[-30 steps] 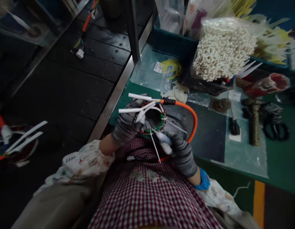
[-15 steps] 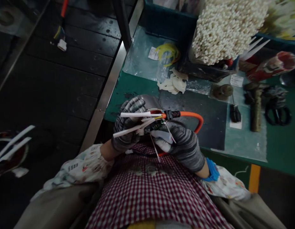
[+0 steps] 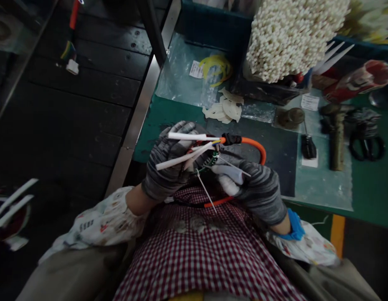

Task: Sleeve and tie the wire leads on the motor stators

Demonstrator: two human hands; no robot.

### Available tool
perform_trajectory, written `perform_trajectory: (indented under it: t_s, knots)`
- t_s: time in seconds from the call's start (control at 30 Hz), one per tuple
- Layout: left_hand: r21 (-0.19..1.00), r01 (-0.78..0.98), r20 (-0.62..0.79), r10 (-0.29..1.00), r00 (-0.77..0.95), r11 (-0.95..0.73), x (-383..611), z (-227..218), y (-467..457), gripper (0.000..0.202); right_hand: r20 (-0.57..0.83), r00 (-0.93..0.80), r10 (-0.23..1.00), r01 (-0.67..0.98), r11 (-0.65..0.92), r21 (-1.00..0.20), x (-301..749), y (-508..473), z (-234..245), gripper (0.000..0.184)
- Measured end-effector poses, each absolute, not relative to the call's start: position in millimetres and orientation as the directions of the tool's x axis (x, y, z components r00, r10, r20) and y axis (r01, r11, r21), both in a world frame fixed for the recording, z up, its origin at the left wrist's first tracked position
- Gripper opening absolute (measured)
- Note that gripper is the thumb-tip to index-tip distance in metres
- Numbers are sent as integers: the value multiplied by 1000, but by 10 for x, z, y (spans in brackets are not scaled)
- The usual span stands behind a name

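My left hand (image 3: pixel 168 161), in a grey striped glove, is closed around a round motor stator (image 3: pixel 209 161) with green board and copper windings, held at my lap by the bench edge. White sleeved leads (image 3: pixel 190 136) stick out leftward over the fingers. An orange cable (image 3: pixel 253 146) loops from the stator to the right and back under my hands. My right hand (image 3: pixel 253 186), gloved too, is closed against the stator's right side, pinching a thin white tie (image 3: pixel 206 190) whose tails stick out. Most of the stator is hidden by both hands.
On the green bench (image 3: pixel 369 188) lie black scissors (image 3: pixel 367 144), a dark hand tool (image 3: pixel 336 133), a small black part (image 3: pixel 308 147) and white scraps (image 3: pixel 225 110). A bag of white pieces (image 3: pixel 294 37) sits in a blue bin behind. Another stator (image 3: pixel 8 209) is at far left.
The stator has tilted edge-on and both hands have closed in over it, the right hand now covering its right side. The view has shifted slightly toward the bench.
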State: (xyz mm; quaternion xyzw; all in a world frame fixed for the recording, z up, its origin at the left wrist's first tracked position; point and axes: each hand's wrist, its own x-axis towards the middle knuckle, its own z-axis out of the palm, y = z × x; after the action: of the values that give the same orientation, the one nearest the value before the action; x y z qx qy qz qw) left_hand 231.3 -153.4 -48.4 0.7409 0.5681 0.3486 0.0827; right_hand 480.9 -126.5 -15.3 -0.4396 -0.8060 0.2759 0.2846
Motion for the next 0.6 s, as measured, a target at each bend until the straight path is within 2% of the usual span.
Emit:
perform_trajectory:
  t_s: [0.1,0.23,0.33,0.47,0.6]
  knots:
    - [333,829,504,828,247,-450,2393,-301,-1383,48,233,-474,849,569,497,-656,4861,-1175,-85,19]
    - [183,869,396,844,362,-459,2492,-128,-1162,47,176,-483,857,665,491,-563,4879,-1090,23,28]
    - [162,863,325,852,411,-478,2567,3,-1012,44,169,-485,858,710,499,-498,4878,-1048,66,31]
    - [212,867,261,881,394,-451,2674,157,-887,33,250,-457,853,722,521,-455,4896,-998,48,32]
    - [248,880,169,913,372,-404,2735,192,-783,30,239,-425,873,755,488,-438,4945,-951,-5,34]
